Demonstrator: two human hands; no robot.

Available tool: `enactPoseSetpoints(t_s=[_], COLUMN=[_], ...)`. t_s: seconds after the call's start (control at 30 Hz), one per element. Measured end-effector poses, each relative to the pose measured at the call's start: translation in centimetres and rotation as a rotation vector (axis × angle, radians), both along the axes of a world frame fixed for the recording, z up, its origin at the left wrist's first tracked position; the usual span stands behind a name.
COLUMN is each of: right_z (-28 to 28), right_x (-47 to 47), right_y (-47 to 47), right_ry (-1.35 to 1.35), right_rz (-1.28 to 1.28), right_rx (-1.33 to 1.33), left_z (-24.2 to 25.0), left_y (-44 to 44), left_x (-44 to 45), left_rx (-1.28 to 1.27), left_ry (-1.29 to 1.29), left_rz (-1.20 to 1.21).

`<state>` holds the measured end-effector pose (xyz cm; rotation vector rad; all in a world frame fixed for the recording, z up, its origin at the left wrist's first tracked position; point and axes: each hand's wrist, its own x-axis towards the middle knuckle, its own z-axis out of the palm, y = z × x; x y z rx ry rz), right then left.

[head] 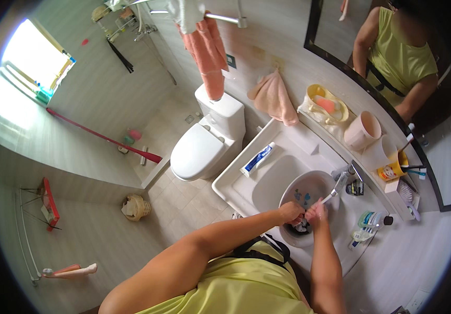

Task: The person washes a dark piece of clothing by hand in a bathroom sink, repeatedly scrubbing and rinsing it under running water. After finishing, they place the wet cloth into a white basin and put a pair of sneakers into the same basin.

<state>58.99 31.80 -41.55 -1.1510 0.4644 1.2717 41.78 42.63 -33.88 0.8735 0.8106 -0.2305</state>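
A round plastic basin point(287, 192) with blue prints inside stands in the white washbasin point(266, 192). Over it, my left hand point(292, 213) has its fingers curled at a small wet bundle point(301, 226), dark and whitish, apparently cloth, low in the basin. Close beside it, my right hand point(317, 212) is bent at the stream from the chrome faucet point(342, 182); its fingers partly hide one another, and whether it also grips the bundle is unclear. Dark material lies under the hands, partly hidden by them.
A toothpaste tube point(257, 159) lies on the washbasin's left rim. Right of the faucet are a dark container point(355, 188) and a clear bottle with a black cap point(372, 220). Cups point(362, 130) and toothbrushes line the ledge under the mirror. A closed toilet point(198, 152) stands beyond the washbasin.
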Motion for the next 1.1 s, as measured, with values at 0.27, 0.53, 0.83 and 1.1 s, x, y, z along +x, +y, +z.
enactPoseSetpoints(t_s=[0.27,0.53,0.83,1.1], right_z=[1.9,2.1,2.9,3.4], right_x=[-3.9,-6.2,-8.4,-9.2], right_y=[-3.5,-5.6,-6.4,-7.3], right_ry=[-0.271,-0.542,-0.623,-0.729], right_rz=[0.193,0.220,0.163,0.211], right_rx=[-0.244,-0.251,-0.214,-0.258], left_z=[-7.7,-6.5,-2.6,-3.9], left_y=[-2.4,-1.5,-0.8,-1.0], left_x=[0.7,1.4,0.8,0.7], left_rx=[0.451,1.214,0.768,1.403], left_ry=[-0.150,-0.317,-0.254,-0.538], left_rz=[-0.126,-0.671,-0.500,-0.750])
